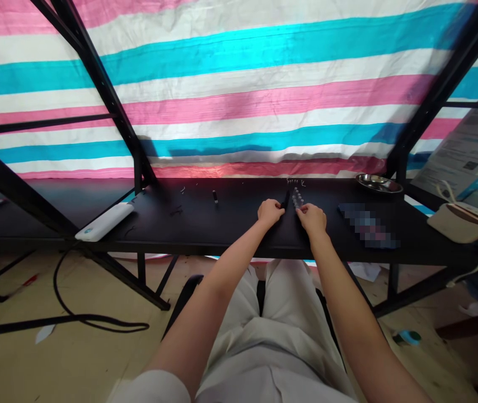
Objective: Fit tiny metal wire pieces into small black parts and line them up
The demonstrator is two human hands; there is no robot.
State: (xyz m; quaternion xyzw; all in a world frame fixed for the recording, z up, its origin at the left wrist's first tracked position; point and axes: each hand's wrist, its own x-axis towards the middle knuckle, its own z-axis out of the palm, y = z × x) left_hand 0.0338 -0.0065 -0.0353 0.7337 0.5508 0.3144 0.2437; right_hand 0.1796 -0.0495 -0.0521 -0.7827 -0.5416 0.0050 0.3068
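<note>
Both my hands rest on the black table point(205, 224), close together near its middle. My left hand point(270, 212) is closed in a loose fist around a small black rod-like piece point(285, 198) that sticks out toward the far side. My right hand point(312, 217) is curled, its fingertips pinched at the near end of a row of small grey metal parts point(296, 197). Several tiny loose parts point(294, 181) lie just beyond, by the table's far edge.
A white power bank point(104, 221) lies at the table's left front with a black cable point(96, 320) on the floor. A small black piece point(215, 196), a metal dish point(379, 183), a blurred dark object point(368, 225) and a beige pouch point(459, 221) lie around. Black frame struts point(96, 73) rise before a striped tarp point(239, 84).
</note>
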